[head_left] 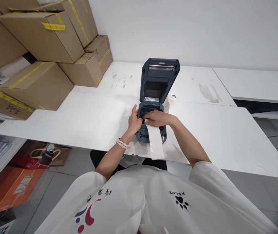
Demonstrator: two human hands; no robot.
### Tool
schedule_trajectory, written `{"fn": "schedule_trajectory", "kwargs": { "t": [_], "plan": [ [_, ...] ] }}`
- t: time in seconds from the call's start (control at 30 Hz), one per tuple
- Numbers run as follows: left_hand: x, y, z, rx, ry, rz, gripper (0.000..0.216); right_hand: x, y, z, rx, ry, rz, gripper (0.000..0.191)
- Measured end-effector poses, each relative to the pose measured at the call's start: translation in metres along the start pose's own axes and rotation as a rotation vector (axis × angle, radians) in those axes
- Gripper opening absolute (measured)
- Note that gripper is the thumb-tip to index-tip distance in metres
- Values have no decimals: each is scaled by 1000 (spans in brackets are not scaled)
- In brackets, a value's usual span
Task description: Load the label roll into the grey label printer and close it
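A dark label printer (pixel 164 81) stands on the white table with its lid raised. My left hand (pixel 134 122) is at the printer's left side, with its thumb at the inner edge and other fingers up along the side wall. Inside the open body, my right hand (pixel 155 118) lies with bent fingers over a small roll of white labels (pixel 145 121), mostly hiding it. From that roll a white label strip (pixel 155 143) hangs over the printer's front toward me. Behind the printer's right side stands another white roll (pixel 172 97), partly covered.
Cardboard boxes (pixel 43 39) with yellow tape are piled at the left on and beside the white table (pixel 99 113). A white wall (pixel 190 32) rises behind it. An orange box (pixel 14 188) sits low at the left, and a lower white shelf (pixel 263 84) is at the right.
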State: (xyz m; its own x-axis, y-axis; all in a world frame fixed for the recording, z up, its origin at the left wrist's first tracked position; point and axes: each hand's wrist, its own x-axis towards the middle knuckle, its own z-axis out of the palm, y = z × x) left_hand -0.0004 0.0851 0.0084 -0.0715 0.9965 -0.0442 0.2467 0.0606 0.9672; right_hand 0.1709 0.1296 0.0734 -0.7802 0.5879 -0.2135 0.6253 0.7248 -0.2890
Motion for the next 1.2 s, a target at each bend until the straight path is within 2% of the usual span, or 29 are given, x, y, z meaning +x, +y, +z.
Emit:
{"fn": "schedule_trajectory", "kwargs": {
  "t": [0.1,0.2,0.3,0.37,0.47,0.6,0.67,0.73,0.83,0.9,1.0,1.07,1.2],
  "plan": [
    [2,-5,1,-14,1,-11,97,-38,14,-11,340,20,-138,45],
    [5,-12,2,-39,-5,-10,96,-92,37,-9,670,199,-158,45],
    [6,-16,3,-41,-4,-22,97,-137,67,7,794,438,33,38],
    [6,-15,3,-44,-1,-30,97,-149,89,21,805,508,230,40],
    [5,-13,2,-60,1,-29,97,-141,118,41,846,538,428,53],
    [4,-13,1,-78,1,-29,96,-117,141,54,909,517,453,65],
    [4,-14,1,-83,2,-26,96,-114,151,51,932,491,433,63],
    [5,-17,1,-86,6,-18,96,-112,162,43,967,529,416,66],
    [7,-20,2,-97,18,-1,96,-97,182,27,971,658,411,87],
    [8,-23,3,-102,25,2,97,-75,193,19,956,669,434,98],
    [9,-25,4,-102,25,-1,98,-40,200,15,967,656,490,94],
    [9,-25,4,-98,27,-3,98,-28,199,15,980,715,511,88],
    [9,-24,4,-87,40,-6,98,-43,181,10,1024,876,476,85]
  ]
}}
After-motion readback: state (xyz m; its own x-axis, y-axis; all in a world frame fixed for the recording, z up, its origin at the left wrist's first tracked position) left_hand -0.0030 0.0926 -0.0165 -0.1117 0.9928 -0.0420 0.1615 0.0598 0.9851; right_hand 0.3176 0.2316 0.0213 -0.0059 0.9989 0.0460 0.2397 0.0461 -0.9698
